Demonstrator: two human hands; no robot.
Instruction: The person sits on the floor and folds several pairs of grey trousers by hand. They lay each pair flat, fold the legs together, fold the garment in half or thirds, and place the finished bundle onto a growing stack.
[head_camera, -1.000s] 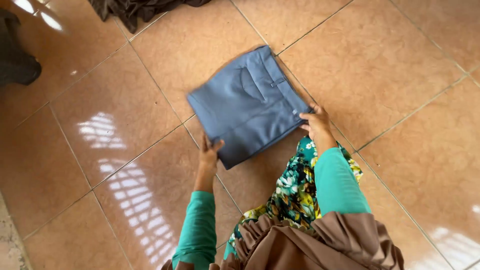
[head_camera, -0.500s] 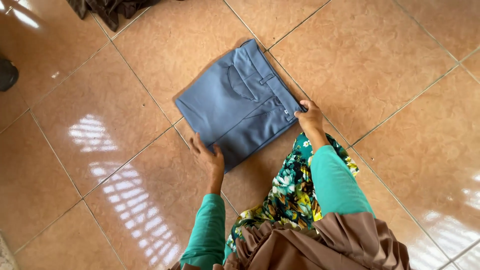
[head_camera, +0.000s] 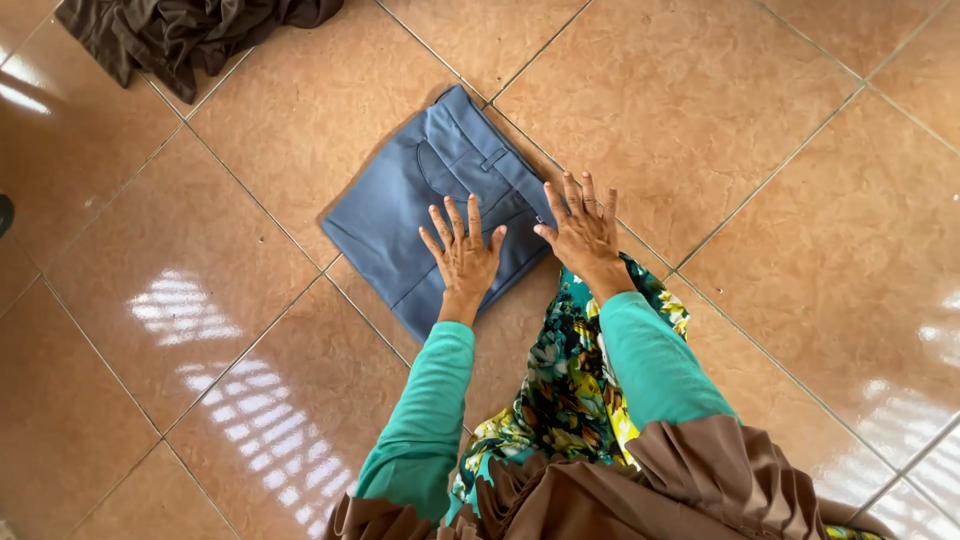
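A floor (head_camera: 760, 130) of large glossy terracotta-coloured tiles fills the view, its grout lines running diagonally and patches of window light gleaming on it at the lower left and far right. On it, a little left of centre, lies a folded pair of grey-blue trousers (head_camera: 400, 205), pressed into a flat, roughly square packet set cornerwise to the camera; a curved pocket seam and a belt loop show on its upper face near the far corner. At the top left, well apart from the trousers, a dark brown cloth (head_camera: 185, 35) lies crumpled on the tiles, partly cut off by the frame edge. Along the bottom sit the person's own clothes: a gathered brown garment (head_camera: 690, 490) across the lower edge, a flowered fabric (head_camera: 570, 380) in teal, yellow and white spread between the forearms, and two teal sleeves (head_camera: 425, 420) reaching forward. The left hand (head_camera: 465, 255) lies palm down with fingers spread, released and flat on the near part of the trousers, gripping nothing. The right hand (head_camera: 582, 230) is likewise released and splayed, palm down, resting at the right edge of the folded packet, its fingers over the cloth's border and partly over the tile beside it; a ring shows on one finger.
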